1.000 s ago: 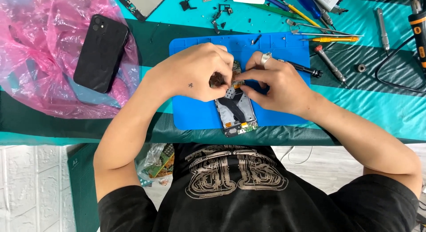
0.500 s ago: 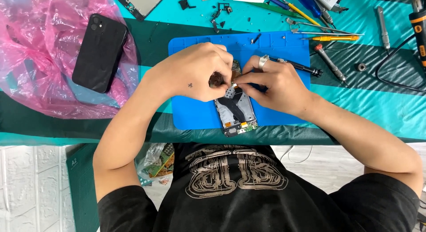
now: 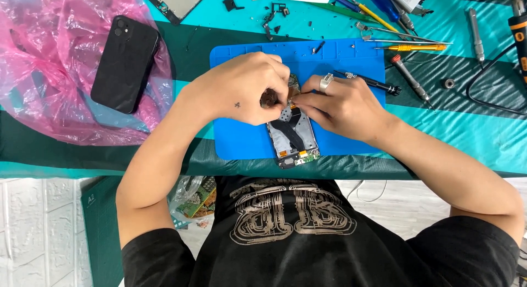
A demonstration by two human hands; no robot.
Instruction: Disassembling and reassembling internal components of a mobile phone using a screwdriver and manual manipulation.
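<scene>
Table (image 3: 472, 128) covered with teal and dark green striped cloth. On it: blue work mat (image 3: 241, 139) in middle, pink plastic bag (image 3: 44, 62) at left with black phone (image 3: 125, 63) on top, screwdrivers (image 3: 409, 46) and small loose parts (image 3: 274, 15) along far edge.

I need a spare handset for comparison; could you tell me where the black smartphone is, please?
In the head view, the black smartphone lies camera-side up at upper left on crinkled pink plastic sheet, left of the blue work mat.
</scene>
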